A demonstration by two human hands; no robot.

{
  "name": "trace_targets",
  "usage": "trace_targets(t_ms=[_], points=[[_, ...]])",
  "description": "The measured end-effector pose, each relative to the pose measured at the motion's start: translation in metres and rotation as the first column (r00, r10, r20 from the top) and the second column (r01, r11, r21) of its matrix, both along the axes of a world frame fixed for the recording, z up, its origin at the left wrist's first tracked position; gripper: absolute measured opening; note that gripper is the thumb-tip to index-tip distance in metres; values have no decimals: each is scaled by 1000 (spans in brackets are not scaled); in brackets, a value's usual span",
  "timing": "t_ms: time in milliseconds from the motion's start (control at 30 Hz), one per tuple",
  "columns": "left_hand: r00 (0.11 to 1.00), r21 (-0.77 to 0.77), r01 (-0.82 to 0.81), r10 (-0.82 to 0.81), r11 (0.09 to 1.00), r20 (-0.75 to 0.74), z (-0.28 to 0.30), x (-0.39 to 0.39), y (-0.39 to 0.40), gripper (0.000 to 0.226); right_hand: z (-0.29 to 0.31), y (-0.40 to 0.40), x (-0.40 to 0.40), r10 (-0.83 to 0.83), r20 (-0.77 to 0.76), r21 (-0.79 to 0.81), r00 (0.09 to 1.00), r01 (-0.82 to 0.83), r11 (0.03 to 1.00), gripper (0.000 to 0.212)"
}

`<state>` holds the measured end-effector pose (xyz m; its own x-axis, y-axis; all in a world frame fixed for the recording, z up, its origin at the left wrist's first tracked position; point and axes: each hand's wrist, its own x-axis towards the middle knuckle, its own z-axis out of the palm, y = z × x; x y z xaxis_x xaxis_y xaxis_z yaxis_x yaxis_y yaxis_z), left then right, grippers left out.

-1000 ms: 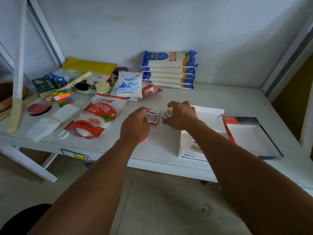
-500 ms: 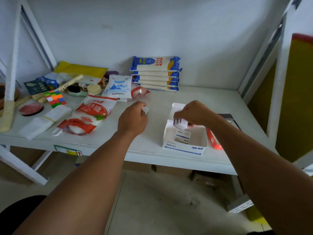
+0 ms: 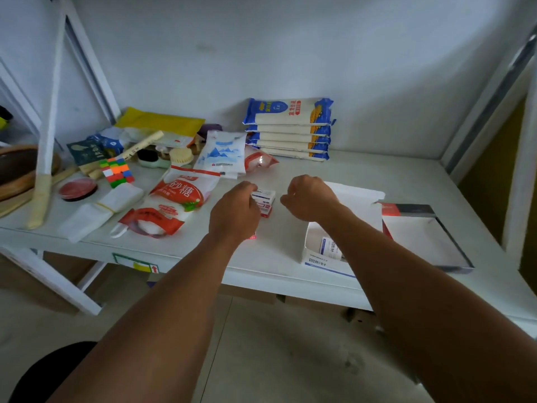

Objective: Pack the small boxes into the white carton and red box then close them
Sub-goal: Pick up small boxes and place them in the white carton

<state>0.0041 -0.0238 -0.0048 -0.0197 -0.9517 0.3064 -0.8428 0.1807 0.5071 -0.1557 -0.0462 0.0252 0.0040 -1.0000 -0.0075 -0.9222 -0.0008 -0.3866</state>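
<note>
A short stack of small white-and-red boxes stands on the white table. My left hand is curled against the stack's left side, fingers on it. A small gap separates the stack from my right hand to its right, which is loosely curled with nothing in it. The white carton sits under my right forearm, its lid folded back, and one small box lies inside. The red box lies open further right. Below my left wrist a red bit of another small box shows.
Red-and-white sugar bags, a white pouch, a colourful cube puzzle and a red round lid crowd the table's left. Stacked blue-and-white packets lean on the back wall. A white frame post stands at the left.
My right hand put a small box into the white carton and has come back left beside the stack, holding nothing. My left hand stays at the stack.
</note>
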Motion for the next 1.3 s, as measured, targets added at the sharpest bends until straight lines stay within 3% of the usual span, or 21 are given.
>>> trace_targets(t_ms=[267,567,767,1000,1133,1300], points=[[1000,21,13,-13,1000,-7,-13,7,-21,35,-30,-50,36,126,-42,26,991,-125,992,52],[999,12,47,-47,999,0,-21,0,-28,31,-34,-60,30,116,-66,-70,991,-121,990,35],[1000,26,26,-25,999,-12,-11,-24,-18,34,3,-29,-18,93,89,-155,992,-79,985,46],[991,1,114,-114,993,-75,1,-46,5,34,17,26,-77,-73,339,-170,938,137,976,49],[995,25,88,-87,996,-46,2,-42,12,34,16,45,-102,-145,404,-84,903,194,977,43],[996,24,82,-81,996,-37,6,-33,17,33,30,64,-123,-109,360,123,927,69,990,24]])
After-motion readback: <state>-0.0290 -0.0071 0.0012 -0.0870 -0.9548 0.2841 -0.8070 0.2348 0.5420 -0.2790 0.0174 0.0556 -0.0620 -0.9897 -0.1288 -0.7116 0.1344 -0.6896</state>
